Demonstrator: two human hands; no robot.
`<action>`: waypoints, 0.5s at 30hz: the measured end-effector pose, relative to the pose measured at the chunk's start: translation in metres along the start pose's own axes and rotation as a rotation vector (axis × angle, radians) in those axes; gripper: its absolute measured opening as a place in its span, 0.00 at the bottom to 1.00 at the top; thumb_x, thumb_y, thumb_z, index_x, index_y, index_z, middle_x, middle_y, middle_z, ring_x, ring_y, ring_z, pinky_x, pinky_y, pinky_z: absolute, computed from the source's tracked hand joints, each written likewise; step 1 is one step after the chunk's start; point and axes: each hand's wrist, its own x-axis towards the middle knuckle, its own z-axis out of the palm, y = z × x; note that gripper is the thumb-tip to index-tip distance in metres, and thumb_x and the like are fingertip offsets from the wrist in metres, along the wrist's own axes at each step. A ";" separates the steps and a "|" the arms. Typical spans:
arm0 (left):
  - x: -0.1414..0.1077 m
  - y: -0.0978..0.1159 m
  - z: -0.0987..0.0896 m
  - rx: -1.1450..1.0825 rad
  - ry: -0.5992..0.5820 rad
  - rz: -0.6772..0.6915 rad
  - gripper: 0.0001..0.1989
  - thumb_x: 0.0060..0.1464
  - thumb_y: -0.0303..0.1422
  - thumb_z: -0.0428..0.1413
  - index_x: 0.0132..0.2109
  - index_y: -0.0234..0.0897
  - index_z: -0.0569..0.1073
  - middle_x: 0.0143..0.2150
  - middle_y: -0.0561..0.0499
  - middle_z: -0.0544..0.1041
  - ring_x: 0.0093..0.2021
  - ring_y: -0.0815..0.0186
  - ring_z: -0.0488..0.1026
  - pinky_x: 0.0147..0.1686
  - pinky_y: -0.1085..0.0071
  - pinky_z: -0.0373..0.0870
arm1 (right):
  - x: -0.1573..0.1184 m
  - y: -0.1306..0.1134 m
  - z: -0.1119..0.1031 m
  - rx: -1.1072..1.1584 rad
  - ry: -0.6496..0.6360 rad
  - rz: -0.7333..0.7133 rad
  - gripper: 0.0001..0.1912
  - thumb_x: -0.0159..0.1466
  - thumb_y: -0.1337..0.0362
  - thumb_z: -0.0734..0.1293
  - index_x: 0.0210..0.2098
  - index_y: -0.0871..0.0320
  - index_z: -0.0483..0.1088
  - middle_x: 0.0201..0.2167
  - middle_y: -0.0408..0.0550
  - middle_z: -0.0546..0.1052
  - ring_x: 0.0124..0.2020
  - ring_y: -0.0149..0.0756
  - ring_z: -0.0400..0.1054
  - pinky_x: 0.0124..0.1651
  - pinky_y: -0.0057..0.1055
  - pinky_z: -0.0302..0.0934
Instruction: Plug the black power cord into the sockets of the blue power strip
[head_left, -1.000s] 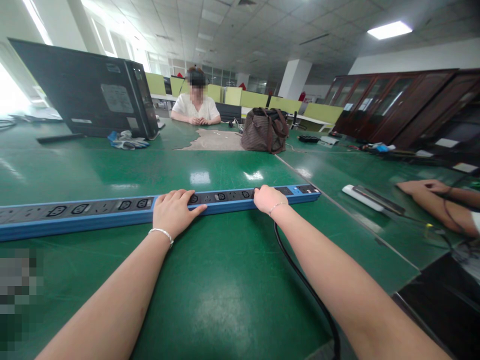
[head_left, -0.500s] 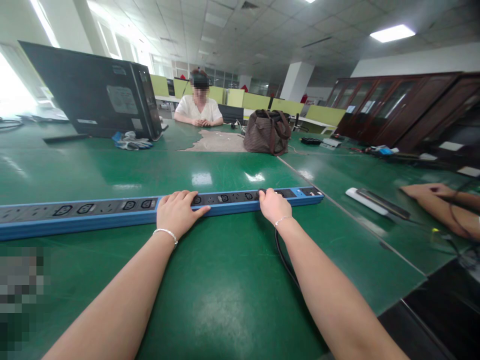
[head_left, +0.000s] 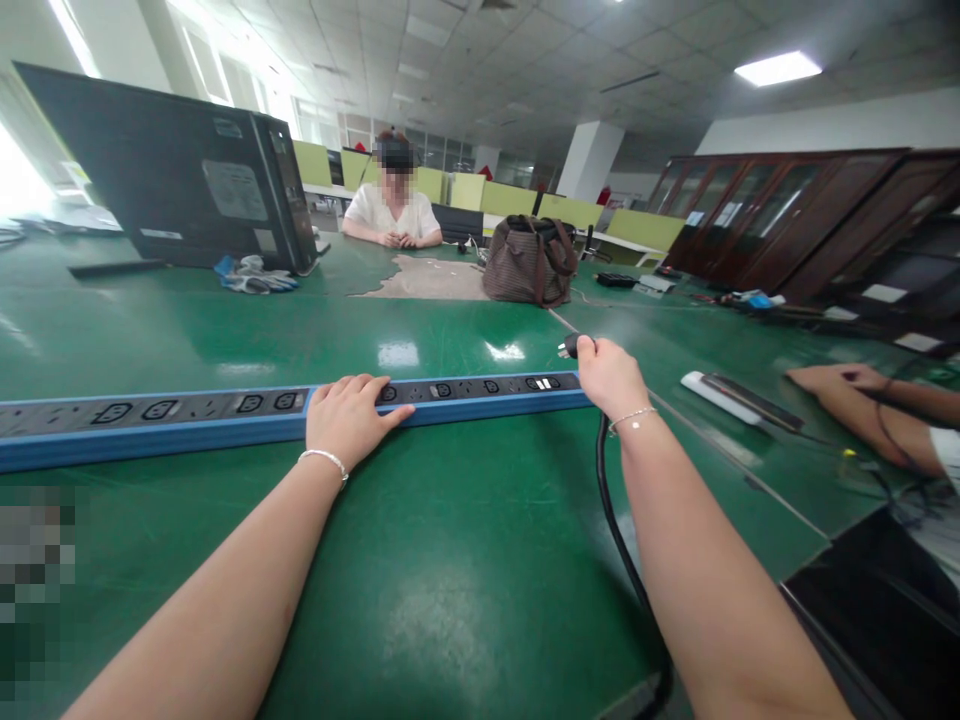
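Note:
A long blue power strip (head_left: 187, 437) with a row of black sockets lies across the green table. My left hand (head_left: 346, 418) grips it near its middle, fingers over the top and thumb along the near edge. My right hand (head_left: 611, 380) is closed on a black power plug (head_left: 573, 345), held up near the right end of the strip and clear of the sockets. The plug's metal prongs point left. From under my right hand its black cable (head_left: 619, 530) hangs down towards the table's near edge. My right hand covers the strip's right end.
A black computer case (head_left: 202, 190) stands back left, with work gloves (head_left: 255, 276) by it. A brown bag (head_left: 529, 260) sits at the back. A person (head_left: 394, 210) sits opposite. Another person's arms (head_left: 862, 400) rest at the right, near a white bar-shaped object (head_left: 720, 398).
My right hand has lifted the plug off the strip's sockets and moved it up and to the right. The left hand stays on the strip. The view has shifted slightly.

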 end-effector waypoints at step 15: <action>0.001 0.001 0.000 -0.008 -0.005 -0.006 0.30 0.54 0.56 0.46 0.54 0.43 0.71 0.55 0.46 0.73 0.56 0.55 0.67 0.53 0.60 0.57 | 0.053 0.045 0.027 -0.361 -0.366 -0.165 0.25 0.69 0.59 0.48 0.49 0.67 0.70 0.51 0.66 0.72 0.52 0.47 0.68 0.49 0.35 0.59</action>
